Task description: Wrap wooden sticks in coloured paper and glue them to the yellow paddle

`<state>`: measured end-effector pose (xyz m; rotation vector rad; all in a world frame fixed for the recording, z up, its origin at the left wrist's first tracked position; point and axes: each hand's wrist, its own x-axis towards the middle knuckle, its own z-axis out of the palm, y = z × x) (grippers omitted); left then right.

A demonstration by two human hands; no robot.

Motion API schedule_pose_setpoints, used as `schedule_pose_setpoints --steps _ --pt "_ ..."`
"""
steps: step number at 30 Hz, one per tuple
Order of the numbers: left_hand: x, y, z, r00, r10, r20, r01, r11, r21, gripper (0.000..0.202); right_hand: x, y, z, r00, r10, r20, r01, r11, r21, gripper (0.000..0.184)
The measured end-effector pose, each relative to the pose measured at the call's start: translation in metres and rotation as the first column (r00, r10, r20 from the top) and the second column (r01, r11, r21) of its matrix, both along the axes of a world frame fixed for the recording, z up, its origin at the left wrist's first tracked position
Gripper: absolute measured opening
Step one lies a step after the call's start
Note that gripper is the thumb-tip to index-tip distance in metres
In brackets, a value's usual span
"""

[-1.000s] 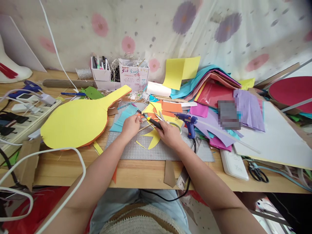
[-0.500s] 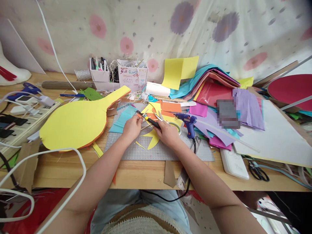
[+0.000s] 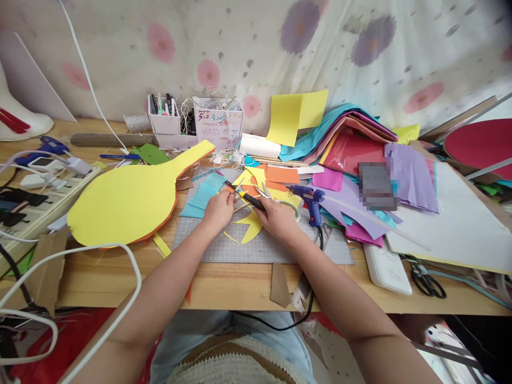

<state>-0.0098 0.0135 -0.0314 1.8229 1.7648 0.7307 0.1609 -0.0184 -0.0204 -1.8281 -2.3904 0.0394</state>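
My right hand [image 3: 278, 217] is closed around a black-and-yellow utility knife [image 3: 253, 200], its front end pointing left. My left hand [image 3: 219, 209] pinches close to that end, on what looks like a thin wooden stick [image 3: 240, 208], mostly hidden by fingers. Both hands are over a grey cutting mat [image 3: 216, 250]. Yellow paper scraps [image 3: 253, 230] lie below the knife, with orange pieces [image 3: 282, 174] beyond. Scissors [image 3: 265, 190] lie partly behind my right hand. A blue glue gun [image 3: 310, 200] rests to its right, and light-blue paper [image 3: 204, 197] is left of my left hand.
A large yellow paddle-shaped cutout [image 3: 124, 205] lies at left beside a power strip [image 3: 44, 200]. White cable loops [image 3: 134, 266] cross the near left. Pen boxes [image 3: 218, 125] stand behind. Coloured sheets [image 3: 352, 144], a white power bank [image 3: 388, 269] and black-handled scissors [image 3: 428, 280] are at right.
The whole view has shifted very slightly. Both hands keep almost the same pose around the knife and stick; nothing is let go or newly taken hold of.
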Motion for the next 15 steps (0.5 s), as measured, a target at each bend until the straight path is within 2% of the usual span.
schedule_pose_setpoints --steps 4,9,15 --pt "0.0001 -0.0016 0.0025 0.995 0.012 -0.101 -0.009 0.999 0.035 0.029 0.0019 -0.0010 0.0007 1.000 -0.007 -0.015 0.007 1.000 0.010 0.032" --pt "-0.0017 -0.0004 0.0018 0.996 0.022 -0.088 -0.021 1.000 0.014 0.032 0.0067 -0.0044 0.0020 1.000 -0.011 -0.005 0.011 1.000 0.003 0.030" --pt "0.0010 -0.0014 0.0030 0.987 0.032 -0.157 -0.029 0.999 0.024 0.031 -0.0004 -0.0010 0.0002 1.000 -0.001 0.011 0.001 1.000 0.007 0.030"
